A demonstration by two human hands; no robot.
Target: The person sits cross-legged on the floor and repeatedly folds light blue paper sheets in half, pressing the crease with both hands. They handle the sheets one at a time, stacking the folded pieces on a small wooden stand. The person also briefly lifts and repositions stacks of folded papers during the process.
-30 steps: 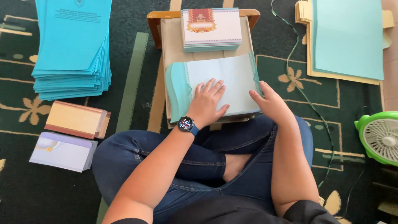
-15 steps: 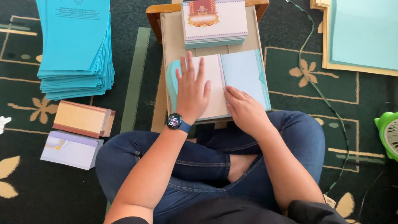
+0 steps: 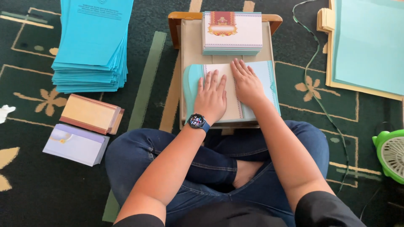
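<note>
I sit cross-legged at a small wooden table (image 3: 187, 38). My left hand (image 3: 211, 97), with a dark wristwatch, lies flat with fingers spread on a cream and light-blue folded card (image 3: 263, 77) at the table's near half. My right hand (image 3: 246, 83) presses flat on the same card just to the right, fingers pointing away from me. A pale teal flap (image 3: 191, 84) of the card curls up at its left end. Behind the hands sits a stack of white cards with a red ornamental top (image 3: 232, 31).
On the green patterned carpet (image 3: 33, 189), a tall stack of bright blue sheets (image 3: 92, 46) lies at the back left, with a tan card pack (image 3: 90, 113) and a lilac card pack (image 3: 75, 144) nearer. Light-blue sheets on cream folders (image 3: 366, 46) lie right, beside a cable (image 3: 320, 98) and a green fan (image 3: 391, 153).
My right hand slid up from the card's lower right edge onto its middle, beside my left hand. Both hands now lie flat on the card. The view also shifted slightly.
</note>
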